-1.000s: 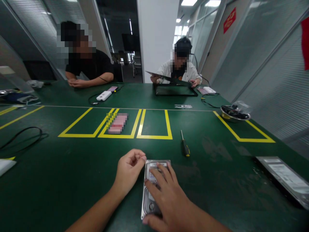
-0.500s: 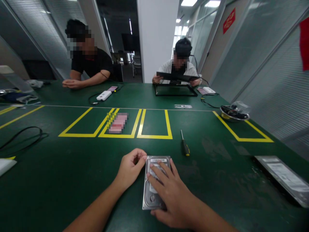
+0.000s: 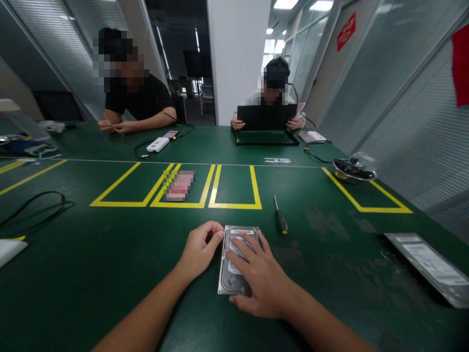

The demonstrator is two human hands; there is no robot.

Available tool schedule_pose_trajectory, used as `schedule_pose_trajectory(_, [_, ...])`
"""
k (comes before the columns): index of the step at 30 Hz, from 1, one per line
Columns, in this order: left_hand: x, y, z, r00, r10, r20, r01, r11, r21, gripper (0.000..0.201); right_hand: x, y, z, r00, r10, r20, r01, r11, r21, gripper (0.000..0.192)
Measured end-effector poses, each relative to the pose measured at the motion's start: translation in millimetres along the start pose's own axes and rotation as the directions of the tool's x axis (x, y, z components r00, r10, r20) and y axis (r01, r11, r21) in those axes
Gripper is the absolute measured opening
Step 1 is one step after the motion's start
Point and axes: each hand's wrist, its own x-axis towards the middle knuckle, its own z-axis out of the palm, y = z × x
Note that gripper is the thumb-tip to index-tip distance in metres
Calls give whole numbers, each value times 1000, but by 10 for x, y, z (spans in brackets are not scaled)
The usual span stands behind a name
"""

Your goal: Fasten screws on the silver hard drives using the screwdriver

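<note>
A silver hard drive (image 3: 231, 281) with a white label is in front of me at the green table's middle. My right hand (image 3: 258, 271) lies over its top with spread fingers; the thumb is at its near edge and the outer finger at its right side, holding it. My left hand (image 3: 203, 247) is closed, thumb and index finger pinched together at the drive's far left corner. Whatever is between those fingertips, if anything, is hidden. Beyond the right hand lies a black and yellow screwdriver (image 3: 281, 221), its shaft pointing away from me.
A larger metal-cased unit (image 3: 427, 264) lies at the right. Farther back are a bowl of dark parts (image 3: 353, 171), yellow tape outlines (image 3: 234, 206) and a blurred pink item (image 3: 180, 186). A black cable (image 3: 47, 193) curls at the left. Across the table sit two people, one holding a dark panel (image 3: 266, 117).
The hard drive and my right hand have shifted slightly away from me. My left hand keeps its pinch at the corner. Across the table, the person's dark panel has tipped more upright.
</note>
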Motion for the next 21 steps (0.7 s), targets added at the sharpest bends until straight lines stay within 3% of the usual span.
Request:
schedule_pose_trajectory(12, [57, -7, -17, 996, 80, 42, -85, 989, 118, 18, 15, 15, 29, 999, 18, -40, -19, 1000, -12, 89])
schedule_pose_trajectory(21, [27, -32, -43, 998, 34, 58, -29, 995, -93, 15, 20, -21, 26, 998, 61, -21, -60, 998, 7, 91])
